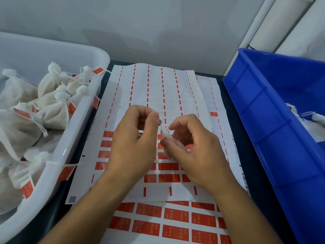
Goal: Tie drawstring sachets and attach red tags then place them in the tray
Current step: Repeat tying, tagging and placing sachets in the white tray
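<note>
My left hand (135, 138) and my right hand (191, 147) meet above a sheet of red tag stickers (168, 166). Between them is the gathered neck of a small white sachet (165, 132). My left thumb and forefinger pinch its white drawstring (159, 122). My right thumb and fingers grip the sachet's top; its body is hidden beneath my hands. A white tray (77, 124) on the left holds several tied sachets with red tags (52, 111).
A blue bin (267, 120) stands on the right with a few untied white sachets (314, 118) inside. A second sticker sheet (172, 221) lies nearest me. A white wall closes the back, with white pipes (274, 23) at the upper right.
</note>
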`<state>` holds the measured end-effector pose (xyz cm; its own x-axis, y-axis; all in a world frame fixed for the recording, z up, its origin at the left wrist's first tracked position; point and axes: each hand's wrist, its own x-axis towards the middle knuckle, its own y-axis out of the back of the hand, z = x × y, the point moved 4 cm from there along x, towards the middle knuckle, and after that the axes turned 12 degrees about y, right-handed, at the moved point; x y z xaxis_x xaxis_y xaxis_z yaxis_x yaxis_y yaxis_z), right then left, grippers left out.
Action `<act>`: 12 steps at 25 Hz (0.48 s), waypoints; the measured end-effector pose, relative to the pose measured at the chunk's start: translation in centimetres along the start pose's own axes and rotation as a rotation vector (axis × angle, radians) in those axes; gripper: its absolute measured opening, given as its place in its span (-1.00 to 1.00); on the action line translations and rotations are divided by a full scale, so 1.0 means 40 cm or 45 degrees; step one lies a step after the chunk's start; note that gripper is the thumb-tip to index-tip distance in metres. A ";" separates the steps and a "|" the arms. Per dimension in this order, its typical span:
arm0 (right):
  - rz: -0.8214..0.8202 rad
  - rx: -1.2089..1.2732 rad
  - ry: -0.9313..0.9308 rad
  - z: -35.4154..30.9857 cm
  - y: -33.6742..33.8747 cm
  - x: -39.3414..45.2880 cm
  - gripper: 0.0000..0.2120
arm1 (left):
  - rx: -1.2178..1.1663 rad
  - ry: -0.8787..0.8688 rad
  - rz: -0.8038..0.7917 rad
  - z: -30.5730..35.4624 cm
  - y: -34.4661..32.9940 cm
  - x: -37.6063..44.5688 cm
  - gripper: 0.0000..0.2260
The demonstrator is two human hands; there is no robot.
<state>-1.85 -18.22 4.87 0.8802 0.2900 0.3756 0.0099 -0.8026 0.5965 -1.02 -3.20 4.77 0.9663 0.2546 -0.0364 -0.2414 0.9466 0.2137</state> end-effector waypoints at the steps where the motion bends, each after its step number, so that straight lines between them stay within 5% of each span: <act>1: -0.032 -0.018 -0.018 0.001 -0.002 0.000 -0.74 | 0.001 -0.026 0.031 0.004 0.004 -0.001 -0.88; 7: -0.098 -0.148 -0.038 0.014 -0.009 -0.002 -0.79 | -0.051 -0.103 0.076 0.015 0.011 -0.004 -0.87; 12: -0.105 -0.043 -0.196 0.014 0.020 0.003 -0.62 | -0.160 -0.108 0.028 0.022 0.013 -0.005 -0.86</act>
<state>-1.49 -19.12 5.00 0.9395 0.2684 0.2131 0.0710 -0.7607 0.6452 -1.27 -2.93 5.75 0.9634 0.2632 0.0511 -0.2669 0.9596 0.0893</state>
